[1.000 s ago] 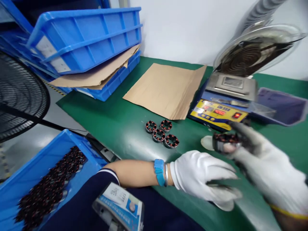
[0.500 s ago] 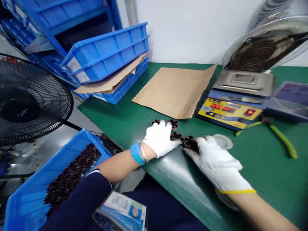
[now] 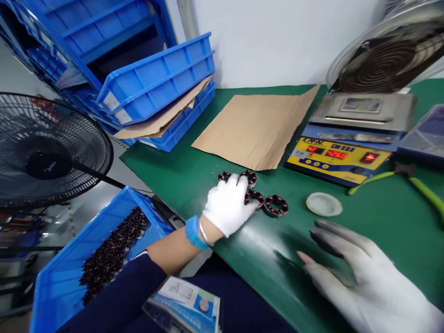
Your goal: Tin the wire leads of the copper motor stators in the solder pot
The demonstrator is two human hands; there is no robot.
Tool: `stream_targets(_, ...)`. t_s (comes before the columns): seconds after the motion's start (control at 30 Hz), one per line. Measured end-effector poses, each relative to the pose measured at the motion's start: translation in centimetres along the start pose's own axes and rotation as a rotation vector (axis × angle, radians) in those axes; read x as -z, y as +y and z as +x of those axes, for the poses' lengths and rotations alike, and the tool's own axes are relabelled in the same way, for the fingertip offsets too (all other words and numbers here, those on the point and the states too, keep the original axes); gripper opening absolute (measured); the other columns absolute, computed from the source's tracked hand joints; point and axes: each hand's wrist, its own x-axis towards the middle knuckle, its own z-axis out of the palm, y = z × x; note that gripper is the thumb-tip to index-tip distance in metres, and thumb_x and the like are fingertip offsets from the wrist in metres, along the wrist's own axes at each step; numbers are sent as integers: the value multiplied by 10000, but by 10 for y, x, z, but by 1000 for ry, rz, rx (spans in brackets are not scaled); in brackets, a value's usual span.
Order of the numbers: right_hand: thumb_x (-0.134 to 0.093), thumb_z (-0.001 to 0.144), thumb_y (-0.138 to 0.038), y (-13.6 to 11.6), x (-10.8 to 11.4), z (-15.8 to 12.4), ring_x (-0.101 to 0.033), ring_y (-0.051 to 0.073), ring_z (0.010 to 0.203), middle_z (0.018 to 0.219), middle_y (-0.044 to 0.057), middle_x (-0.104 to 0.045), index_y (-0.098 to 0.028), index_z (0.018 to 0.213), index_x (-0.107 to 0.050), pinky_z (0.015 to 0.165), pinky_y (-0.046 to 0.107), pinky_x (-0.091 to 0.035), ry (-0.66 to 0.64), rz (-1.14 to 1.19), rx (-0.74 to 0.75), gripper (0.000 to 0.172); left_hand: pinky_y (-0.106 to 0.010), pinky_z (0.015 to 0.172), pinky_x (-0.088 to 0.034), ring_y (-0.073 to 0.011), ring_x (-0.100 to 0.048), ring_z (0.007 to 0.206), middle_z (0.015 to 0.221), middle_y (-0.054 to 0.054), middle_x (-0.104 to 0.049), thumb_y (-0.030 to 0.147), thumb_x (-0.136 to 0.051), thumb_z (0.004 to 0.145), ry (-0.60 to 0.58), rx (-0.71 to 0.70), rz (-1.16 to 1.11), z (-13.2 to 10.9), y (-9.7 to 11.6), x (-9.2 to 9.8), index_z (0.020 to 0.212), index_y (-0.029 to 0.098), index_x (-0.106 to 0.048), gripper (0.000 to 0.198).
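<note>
My left hand (image 3: 229, 205), in a white glove, lies on a small cluster of round copper-wound stator cores on the green mat; its fingers are spread over them. Cores show at its fingertips (image 3: 249, 177) and to its right (image 3: 276, 205). My right hand (image 3: 360, 275), also gloved and with darkened fingertips, hovers low at the front right with fingers spread and nothing in it. A blue wristband sits on my left wrist.
A blue tray (image 3: 69, 259) of many dark cores sits at the lower left. A cardboard sheet (image 3: 256, 125), a yellow-and-blue heating station (image 3: 340, 152), a white round lid (image 3: 323, 204), green-handled pliers (image 3: 416, 182), stacked blue crates (image 3: 156, 78) and a black fan (image 3: 45, 152) surround the mat.
My right hand set a core down beside the cluster and pulled back toward me, now empty. My left hand moved onto the cluster and stays there.
</note>
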Motion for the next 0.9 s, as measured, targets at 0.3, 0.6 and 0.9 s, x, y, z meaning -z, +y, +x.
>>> stream_targets(0.3, -507, 938, -406, 24, -5, -9, -616, 198, 1031, 1187, 110, -583, -178, 1221, -532, 852, 287, -553, 127, -24, 307, 364, -338, 758, -522, -250, -562, 1023, 1233, -65, -567, 603, -519, 879, -35, 68, 75, 16, 14, -3, 1163, 221, -584, 480)
stream_targets(0.6, -456, 968, -423, 26, -9, -6, -616, 164, 980, 1132, 109, -589, -155, 1155, -535, 856, 267, -530, 109, -29, 344, 336, -379, 759, -524, -300, -501, 1166, 1527, -94, -361, 490, -544, 891, -103, -37, 224, 27, 12, -1, 1185, 192, -601, 423)
stream_targets(0.9, -470, 941, -439, 35, -14, -10, -653, 179, 929, 1133, 83, -614, -220, 1172, -532, 760, 286, -584, 77, -17, 287, 324, -441, 781, -520, -328, -554, 1097, 1471, -111, -430, 509, -447, 925, -160, 41, 177, 23, 12, -1, 1371, 224, -484, 531)
